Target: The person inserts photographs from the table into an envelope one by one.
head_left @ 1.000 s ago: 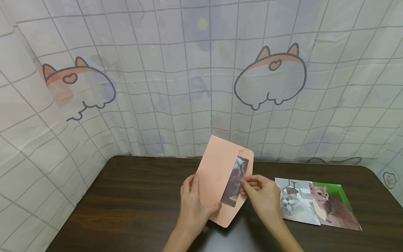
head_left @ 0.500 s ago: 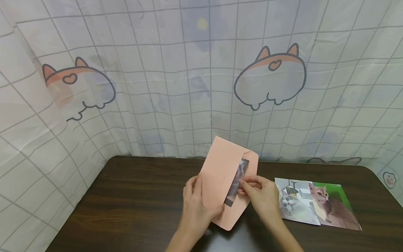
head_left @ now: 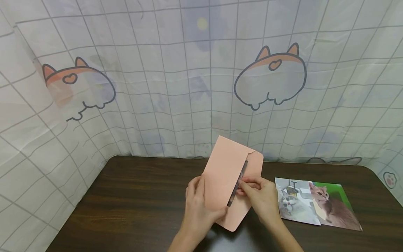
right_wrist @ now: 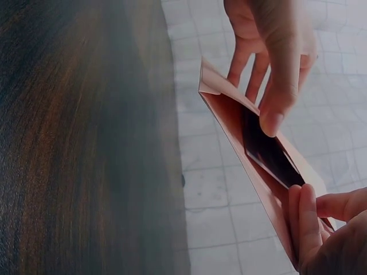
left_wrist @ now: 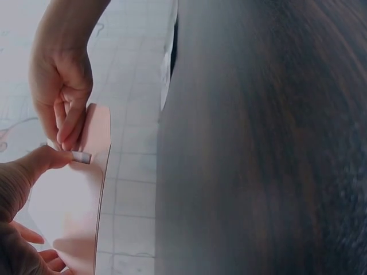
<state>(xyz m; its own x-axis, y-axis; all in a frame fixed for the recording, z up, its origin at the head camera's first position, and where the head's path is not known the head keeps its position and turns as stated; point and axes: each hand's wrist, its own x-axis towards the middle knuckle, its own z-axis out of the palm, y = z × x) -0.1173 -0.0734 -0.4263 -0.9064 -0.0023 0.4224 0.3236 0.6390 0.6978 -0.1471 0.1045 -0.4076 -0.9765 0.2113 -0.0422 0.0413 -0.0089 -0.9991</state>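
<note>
A pink envelope (head_left: 225, 164) is held up at a slant over the table's middle. My left hand (head_left: 199, 210) grips its lower left side, thumb on the front near the opening and the other fingers behind. A dark photo (head_left: 233, 196) is mostly inside, with only a thin strip showing at the slot. My right hand (head_left: 262, 199) pinches that strip between thumb and fingertips. In the right wrist view the envelope's mouth gapes, and the photo (right_wrist: 266, 152) stands inside it, below my left thumb (right_wrist: 272, 117).
Two cat photos lie overlapped on the dark wooden table (head_left: 135, 206) to the right: a white cat photo (head_left: 297, 206) and a brown cat photo (head_left: 338, 210). A white gridded curtain (head_left: 176, 87) with cartoon prints hangs behind the table and at its sides.
The photo has slid left into the envelope, from a broad strip showing to a thin one. The envelope and left hand have shifted slightly right; the right hand keeps its pinch.
</note>
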